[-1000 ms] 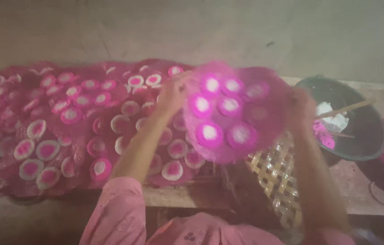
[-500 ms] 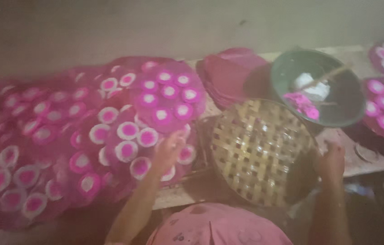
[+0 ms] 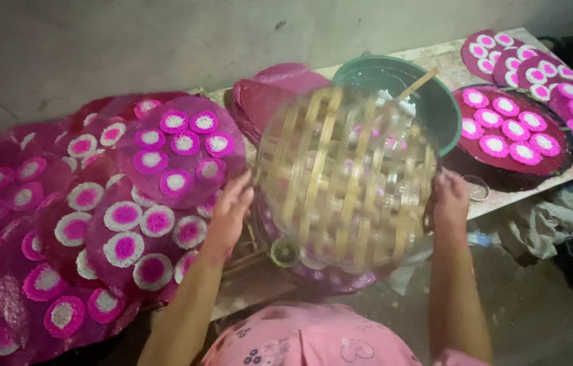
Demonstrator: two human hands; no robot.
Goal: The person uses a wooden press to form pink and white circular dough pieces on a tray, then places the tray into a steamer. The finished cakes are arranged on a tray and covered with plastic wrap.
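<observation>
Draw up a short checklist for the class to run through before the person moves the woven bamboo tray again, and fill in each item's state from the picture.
1. Both hands on the tray: left hand and right hand are at opposite edges of the woven bamboo tray. Ok.
2. Grip firm: the tray is motion-blurred and the fingers are partly hidden. Cannot tell.
3. Tray surface bare: the weave shows nothing lying on it. Ok.
4. Green basin with its stick out of the way: it sits right behind the tray's far edge. Not ok.
5. Pink sheets with white-and-pink discs out of the way: they lie close beside the left hand. Not ok.
</observation>
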